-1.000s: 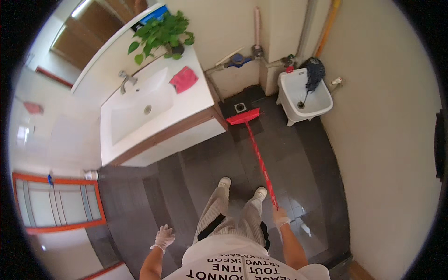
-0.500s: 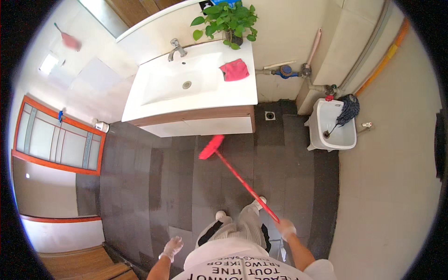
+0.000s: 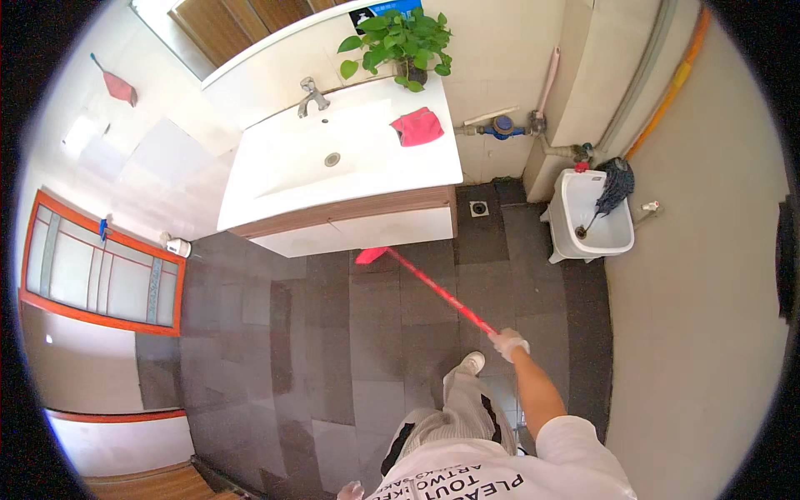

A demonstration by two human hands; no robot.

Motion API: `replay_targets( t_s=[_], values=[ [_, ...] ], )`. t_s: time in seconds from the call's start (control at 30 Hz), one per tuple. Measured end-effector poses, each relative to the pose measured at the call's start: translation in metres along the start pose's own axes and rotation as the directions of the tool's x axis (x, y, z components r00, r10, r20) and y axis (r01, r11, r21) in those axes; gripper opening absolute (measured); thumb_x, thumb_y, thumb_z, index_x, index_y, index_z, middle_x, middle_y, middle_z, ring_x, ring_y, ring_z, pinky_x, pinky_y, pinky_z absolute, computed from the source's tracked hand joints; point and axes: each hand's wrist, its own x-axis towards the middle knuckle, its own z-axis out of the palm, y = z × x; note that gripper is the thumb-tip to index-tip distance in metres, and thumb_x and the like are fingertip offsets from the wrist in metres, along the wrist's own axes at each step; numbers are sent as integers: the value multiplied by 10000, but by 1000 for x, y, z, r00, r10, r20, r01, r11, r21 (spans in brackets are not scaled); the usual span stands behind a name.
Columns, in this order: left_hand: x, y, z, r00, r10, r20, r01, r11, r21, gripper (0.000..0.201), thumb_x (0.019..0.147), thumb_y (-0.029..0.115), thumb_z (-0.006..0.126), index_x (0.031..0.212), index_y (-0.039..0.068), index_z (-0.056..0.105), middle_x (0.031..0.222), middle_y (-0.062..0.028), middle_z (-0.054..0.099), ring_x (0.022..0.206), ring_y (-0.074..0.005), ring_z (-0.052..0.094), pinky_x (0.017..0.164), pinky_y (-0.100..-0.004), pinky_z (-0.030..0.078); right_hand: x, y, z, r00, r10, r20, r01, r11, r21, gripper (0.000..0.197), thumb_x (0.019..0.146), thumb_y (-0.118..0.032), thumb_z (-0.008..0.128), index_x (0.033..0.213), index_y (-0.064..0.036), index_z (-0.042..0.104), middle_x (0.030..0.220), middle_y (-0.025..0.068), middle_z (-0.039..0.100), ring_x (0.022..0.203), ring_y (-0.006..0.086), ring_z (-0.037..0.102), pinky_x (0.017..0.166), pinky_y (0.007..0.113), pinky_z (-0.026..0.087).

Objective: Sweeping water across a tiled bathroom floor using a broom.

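Observation:
My right hand (image 3: 508, 342), in a clear thin glove, is wrapped round the upper end of a long-handled red broom (image 3: 442, 292). Its red head (image 3: 372, 256) rests on the dark tiled floor, partly hidden under the front of the white sink cabinet (image 3: 358, 237). My left hand (image 3: 351, 492), gloved too, shows only in part at the lower edge beside my shirt. Its fingers are mostly cut off, and I see nothing held there.
A white washbasin (image 3: 283, 179) carries a pink cloth (image 3: 417, 127) and a potted plant (image 3: 408, 50). At right stands a white mop sink (image 3: 567, 218) with a dark mop (image 3: 615, 185). A floor drain (image 3: 478, 209) lies between. An orange-framed door (image 3: 102, 318) is at left.
My right hand has moved forward, pushing the broom head partly beneath the cabinet. My left hand has dropped back to the lower edge. My body has shifted to the right.

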Motion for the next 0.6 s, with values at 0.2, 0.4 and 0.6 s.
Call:
replay_targets(
  t_s=[0.2,0.4,0.6],
  values=[
    [15,-38,8,997,71,-27,-71,997,-6,318,726,293,499,969,90,523,860,-104,570,841,-208,543,782,-331,399,-3,60,4,973,168,-161,-163,986,47,417,736,-412,475,742,-11,590,649,112,591,597,230,586,509,352,429],
    [21,-106,14,951,227,-209,-237,971,-24,413,737,366,447,1058,111,501,1100,-112,480,1052,-261,424,901,-326,319,-55,65,15,983,185,3,-163,855,492,440,763,-405,438,683,5,574,582,127,568,537,251,575,521,348,447],
    [9,-185,81,981,179,-76,-145,934,326,375,759,324,405,1060,116,489,1029,-119,518,983,-266,470,835,-337,378,-140,110,93,999,-15,-34,25,948,317,421,767,-381,435,664,0,580,596,159,568,558,278,576,553,365,448]
  ],
)
